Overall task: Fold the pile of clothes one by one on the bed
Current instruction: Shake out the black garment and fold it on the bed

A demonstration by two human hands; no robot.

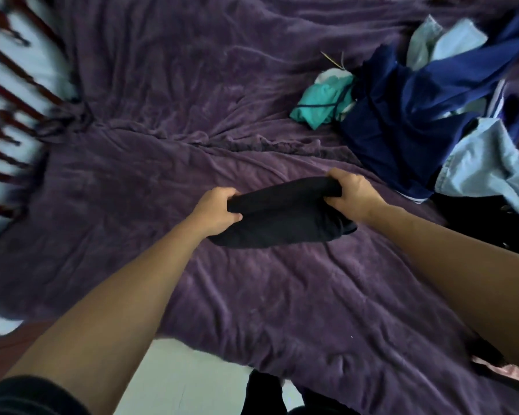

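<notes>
Head camera looks down on a bed covered by a wrinkled purple blanket. Near the middle of it, both hands hold a black garment that is already doubled into a short, thick bundle. The left hand grips the bundle's left end, fingers curled over the top edge and thumb underneath. The right hand grips the right end the same way, fingers wrapped around the rolled upper edge. The upper edge is stretched between the two hands, while the lower part sags down to the blanket; whether it rests on the blanket or hangs just above it cannot be told.

The pile of clothes lies at the right side of the bed, apart from the black garment. In it, a dark blue garment sprawls across the middle, a teal piece sits at its left edge, and pale blue denim shows at the near and far ends. Dark wooden bars of the bed frame run along the left, blurred. A strip of white floor shows below the blanket's near edge.
</notes>
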